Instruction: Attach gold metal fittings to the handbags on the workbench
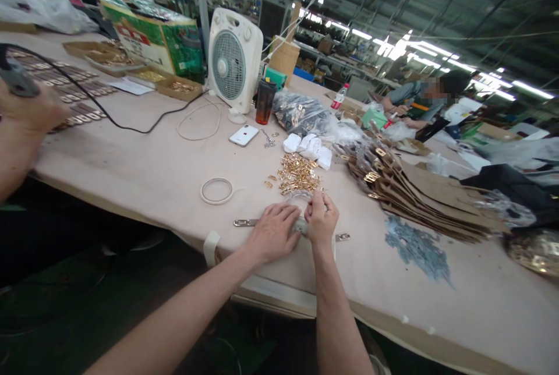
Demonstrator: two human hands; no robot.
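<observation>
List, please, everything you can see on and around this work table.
beige work table: one, beige, foreground
small gold metal buckles: one heap, gold, beyond the hands
white tape ring: one, white, left of the heap
white smartphone: one, white, mid-table
white box fan: one, white, behind the smartphone
dark drinking bottle: one, dark and orange, beside the fan
brown flat straps: one fanned stack, brown, right
black cable: one, black, left
green cardboard box: one, green, far left
flat metal-ended strip: one, silver ends, under both hands
left hand: one, flat on the strip
right hand: one, curled, beside the left
</observation>
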